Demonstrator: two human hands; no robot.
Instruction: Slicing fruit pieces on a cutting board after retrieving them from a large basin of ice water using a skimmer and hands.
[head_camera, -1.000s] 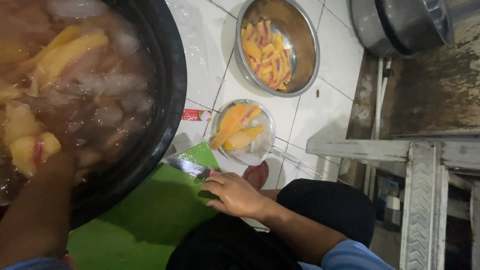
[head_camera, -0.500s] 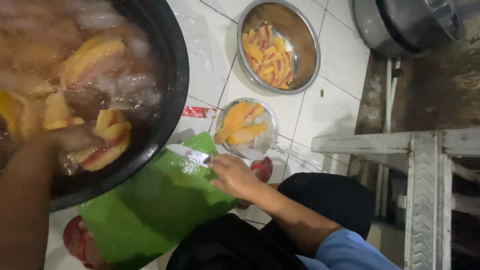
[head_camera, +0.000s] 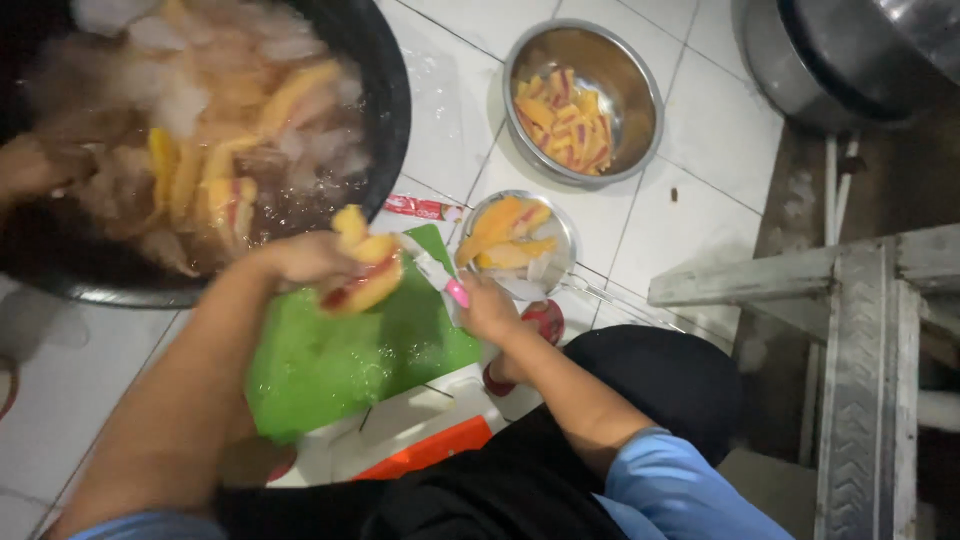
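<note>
My left hand (head_camera: 300, 258) holds several yellow-orange fruit slices (head_camera: 365, 272) just above a green cutting board (head_camera: 340, 370) on the tiled floor. My right hand (head_camera: 490, 310) grips a knife with a pink handle (head_camera: 442, 277), its blade pointing toward the slices. Behind the left hand, a large black basin (head_camera: 397, 90) holds more slices in water with ice. At the left edge, another hand (head_camera: 30, 165) dips into that basin.
A small steel bowl (head_camera: 570, 238) of peeled slices sits beside the knife. A larger steel bowl (head_camera: 652, 95) with cut strips stands behind it. A big metal pot (head_camera: 800, 70) is at the top right, a grey metal frame (head_camera: 860, 290) at the right, and a red packet (head_camera: 425, 208) by the basin.
My left hand came out of the basin with fruit slices and moved over the green board. My right hand stayed by the board with the knife.
</note>
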